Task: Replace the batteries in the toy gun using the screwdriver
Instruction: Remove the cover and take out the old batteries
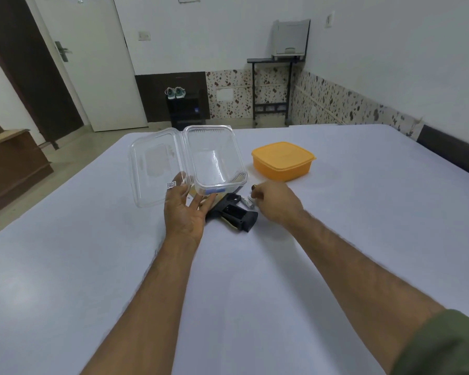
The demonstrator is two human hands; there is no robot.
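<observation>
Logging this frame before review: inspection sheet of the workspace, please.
Surface: white-covered table.
Job's things: black plastic toy gun lying flat, grip compartment open; silver cylindrical battery beside it; screwdriver not seen.
Clutter: clear plastic hinged container, lid open; closed orange plastic box.
Grippers: left hand holds the clear container from beneath; right hand pinches a small item, unclear what.
Cables: nothing seen.
Surroundings: white door, shoes on a dark stand.

The clear box (217, 155) is looking like shiny, see-through plastic. Beside it, the orange tub (283, 161) is showing smooth, dull plastic. The toy gun (234, 215) is looking like black matt plastic, lying on a smooth white cloth surface (336, 239).
</observation>
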